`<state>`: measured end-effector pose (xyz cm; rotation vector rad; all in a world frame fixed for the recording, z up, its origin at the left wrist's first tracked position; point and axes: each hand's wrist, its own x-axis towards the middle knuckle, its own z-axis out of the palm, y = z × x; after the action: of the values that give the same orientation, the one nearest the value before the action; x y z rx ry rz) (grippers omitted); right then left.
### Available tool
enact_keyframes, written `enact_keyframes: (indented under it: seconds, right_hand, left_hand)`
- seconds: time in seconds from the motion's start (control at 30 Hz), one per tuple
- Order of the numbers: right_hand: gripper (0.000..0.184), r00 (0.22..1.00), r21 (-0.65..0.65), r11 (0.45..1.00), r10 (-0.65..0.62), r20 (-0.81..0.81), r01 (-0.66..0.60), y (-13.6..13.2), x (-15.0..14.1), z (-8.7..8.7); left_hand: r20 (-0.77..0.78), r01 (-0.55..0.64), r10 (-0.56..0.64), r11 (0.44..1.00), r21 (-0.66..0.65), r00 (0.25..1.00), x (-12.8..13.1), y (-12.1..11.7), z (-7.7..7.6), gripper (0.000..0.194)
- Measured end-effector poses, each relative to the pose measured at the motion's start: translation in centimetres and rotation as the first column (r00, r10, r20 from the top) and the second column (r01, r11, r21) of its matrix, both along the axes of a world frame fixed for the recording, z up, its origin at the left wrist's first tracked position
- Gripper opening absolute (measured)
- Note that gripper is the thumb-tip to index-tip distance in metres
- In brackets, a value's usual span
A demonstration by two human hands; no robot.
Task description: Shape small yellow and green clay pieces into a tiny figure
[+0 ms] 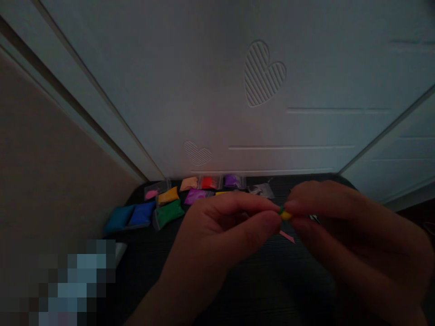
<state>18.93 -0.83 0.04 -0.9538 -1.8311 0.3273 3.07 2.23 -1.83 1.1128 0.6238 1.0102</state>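
Note:
Between the fingertips of both hands is a tiny green and yellow piece (284,214), which looks like modelling clay. My left hand (224,231) pinches it from the left with thumb and forefinger. From the right, the thumb and forefinger of my right hand (353,231) close on its yellow end. Most of the piece is hidden by the fingers. Below the fingertips a thin pink strip (287,236) shows, partly covered by my left hand.
On the dark table (272,290), several small bags of coloured clay lie at the back left, among them a green bag (169,214), a blue bag (142,214) and a red bag (210,182). A white panel (204,90) with heart reliefs rises behind. The lower left is pixelated.

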Motion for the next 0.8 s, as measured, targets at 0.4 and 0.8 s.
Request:
enact_keyframes:
  seconds: [0.4, 0.8]
  right_hand:
    - [0.040, 0.994, 0.106, 0.993, -0.034, -0.103, 0.045, -0.1, -1.0, -1.1]
    - [0.046, 1.000, 0.056, 0.998, 0.004, 0.031, -0.006, 0.1, 0.0, -0.2]
  left_hand:
    - [0.141, 0.062, -0.033, 0.977, -0.204, 0.990, 0.4, 0.2, -0.1, 0.006]
    - [0.076, 0.079, -0.071, 0.992, -0.099, 0.995, 0.1, 0.2, 0.0, 0.006]
